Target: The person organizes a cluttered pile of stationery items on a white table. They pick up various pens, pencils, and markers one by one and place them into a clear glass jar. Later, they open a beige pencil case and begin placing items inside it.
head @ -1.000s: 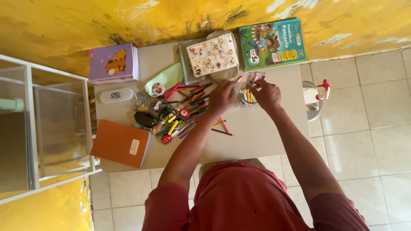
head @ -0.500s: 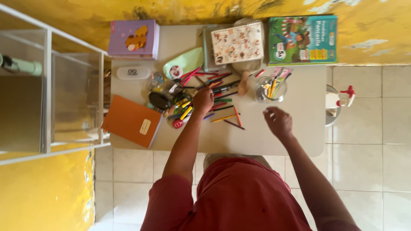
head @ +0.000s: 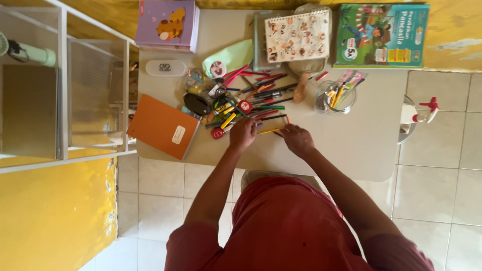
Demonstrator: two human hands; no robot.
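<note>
Fingers of the left hand (head: 243, 134) curl down onto the pile of pens (head: 251, 103); whether they pinch one is too small to see. Right hand (head: 297, 139) fingers close on a yellow pencil (head: 271, 131) lying on the white table (head: 351, 145). A glass cup (head: 335, 96) stands near.

orange notebook (head: 164, 126): flat at worktop's left edge, white label on cover
purple book (head: 168, 24): far left corner, cartoon animal on front
white oblong case (head: 165, 68): just below purple book
green picture book (head: 381, 35): far right, against yellow wall
white wire shelf (head: 63, 85): left of worktop
white spray bottle, red trigger (head: 419, 111): off worktop's right edge
</note>
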